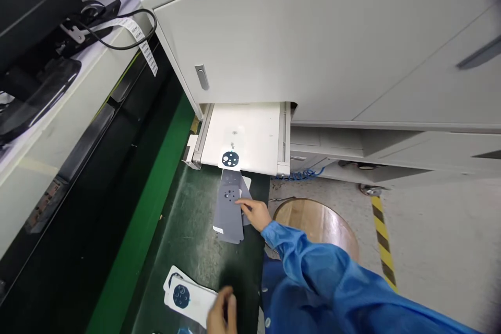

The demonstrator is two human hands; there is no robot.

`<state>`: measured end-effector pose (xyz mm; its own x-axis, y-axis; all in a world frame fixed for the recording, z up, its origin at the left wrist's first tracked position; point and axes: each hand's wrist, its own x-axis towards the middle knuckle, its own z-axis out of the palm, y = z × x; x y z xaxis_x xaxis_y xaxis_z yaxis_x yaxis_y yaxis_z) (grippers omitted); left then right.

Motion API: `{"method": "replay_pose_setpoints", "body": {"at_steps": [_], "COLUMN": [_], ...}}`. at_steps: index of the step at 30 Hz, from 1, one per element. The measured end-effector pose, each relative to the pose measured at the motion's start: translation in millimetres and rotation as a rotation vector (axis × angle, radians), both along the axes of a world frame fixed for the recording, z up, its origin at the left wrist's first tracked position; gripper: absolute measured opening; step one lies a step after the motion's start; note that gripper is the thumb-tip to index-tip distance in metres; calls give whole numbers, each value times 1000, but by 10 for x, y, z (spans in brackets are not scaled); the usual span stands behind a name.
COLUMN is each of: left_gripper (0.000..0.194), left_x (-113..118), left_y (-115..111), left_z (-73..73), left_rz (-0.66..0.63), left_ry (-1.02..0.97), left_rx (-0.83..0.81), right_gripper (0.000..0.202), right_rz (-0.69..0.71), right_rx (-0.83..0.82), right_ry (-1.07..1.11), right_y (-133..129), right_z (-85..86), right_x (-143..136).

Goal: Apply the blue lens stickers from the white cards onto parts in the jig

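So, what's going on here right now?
A person's right hand is at the edge of some grey sheets on a dark green bench, seemingly touching them. The left hand is by white cards; contact is unclear. A dark-patched card lies at the white belt's end.

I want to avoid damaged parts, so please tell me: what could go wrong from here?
The white panel at the end of the belt may slide onto the grey panels. These lie fanned near the edge of the bench, so the right hand could push one off.
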<state>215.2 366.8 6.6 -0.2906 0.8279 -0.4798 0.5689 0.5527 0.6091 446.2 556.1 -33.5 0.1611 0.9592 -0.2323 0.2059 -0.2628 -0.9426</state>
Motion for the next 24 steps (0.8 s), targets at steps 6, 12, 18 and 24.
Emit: {"method": "replay_pose_setpoints", "body": {"at_steps": [6,12,18,24], "left_gripper": [46,79,76,67], "left_x": [339,805,875,784], "left_y": [1152,1739,1976,2038], "left_z": [175,132,86,24], "left_rz": [-332,-364,-332,-302], "left_ry": [197,372,507,516], "left_rx": [149,81,-25,-94], "right_gripper": [34,30,38,48], "right_rz": [-19,-72,-180,-302], "right_rx": [-149,-180,-241,-284], "right_ry": [68,146,294,442], "right_y": [-219,-43,-42,8], "right_z": [-55,74,36,-48], "right_x": [-288,-300,-326,-569]}}
